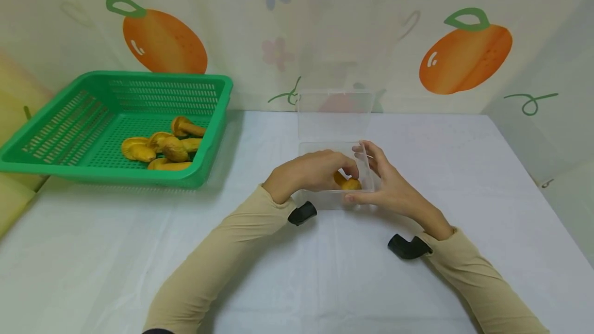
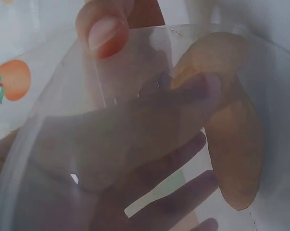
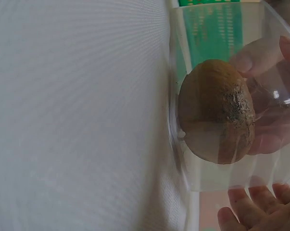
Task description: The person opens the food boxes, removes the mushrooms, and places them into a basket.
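Note:
A clear plastic box (image 1: 320,201) stands on the white cloth, its hinged lid (image 1: 335,117) raised at the back. Reaching down into it, my left hand (image 1: 315,170) holds a brownish-yellow mushroom (image 1: 351,184) low inside, near the right end. My right hand (image 1: 392,187) grips that end of the box from outside, thumb at the front wall and fingers toward the back. Through the clear wall, the left wrist view shows the mushroom (image 2: 236,149) with its long stem. In the right wrist view, a rounded end of the mushroom (image 3: 214,115) lies close against the wall, fingers behind it.
At the left stands a green plastic basket (image 1: 99,171) with slotted sides. Several similar mushrooms (image 1: 174,149) lie in its right part. Behind the table (image 1: 394,298) hangs a fruit-patterned cloth (image 1: 325,30).

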Action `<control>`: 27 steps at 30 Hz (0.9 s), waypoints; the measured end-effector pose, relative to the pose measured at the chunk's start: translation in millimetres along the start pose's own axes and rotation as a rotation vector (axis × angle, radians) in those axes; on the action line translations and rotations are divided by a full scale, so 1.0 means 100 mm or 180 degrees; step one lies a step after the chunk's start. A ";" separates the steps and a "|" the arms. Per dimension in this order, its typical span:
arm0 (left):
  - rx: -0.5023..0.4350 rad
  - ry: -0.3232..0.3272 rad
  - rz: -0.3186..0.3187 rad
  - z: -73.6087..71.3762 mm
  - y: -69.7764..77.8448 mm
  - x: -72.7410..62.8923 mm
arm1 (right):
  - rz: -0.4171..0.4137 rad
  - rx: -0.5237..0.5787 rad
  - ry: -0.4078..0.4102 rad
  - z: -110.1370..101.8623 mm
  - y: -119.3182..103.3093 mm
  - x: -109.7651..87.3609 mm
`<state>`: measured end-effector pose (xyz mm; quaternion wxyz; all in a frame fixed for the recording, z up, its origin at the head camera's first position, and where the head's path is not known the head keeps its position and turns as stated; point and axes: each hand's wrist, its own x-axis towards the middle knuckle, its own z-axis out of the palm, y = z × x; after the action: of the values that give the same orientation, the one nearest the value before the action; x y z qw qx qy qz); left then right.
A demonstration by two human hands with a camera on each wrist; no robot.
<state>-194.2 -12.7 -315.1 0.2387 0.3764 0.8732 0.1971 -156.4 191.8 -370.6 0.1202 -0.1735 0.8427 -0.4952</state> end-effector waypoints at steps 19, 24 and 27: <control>0.0128 -0.0163 -0.0048 0.02 -0.01 0.06 | 0.0049 -0.0042 0.0012 0.02 -0.02 0.00; 0.0029 0.0051 0.0190 0.02 -0.04 0.01 | 0.0083 -0.0036 -0.0011 0.01 -0.02 0.00; 0.0001 0.0212 0.0349 0.02 -0.06 -0.03 | 0.0082 -0.0057 -0.0009 0.01 -0.01 0.01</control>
<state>-194.7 -18.4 -319.1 0.1983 0.4170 0.8588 0.2221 -156.6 189.7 -370.2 0.1263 -0.1645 0.8491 -0.4858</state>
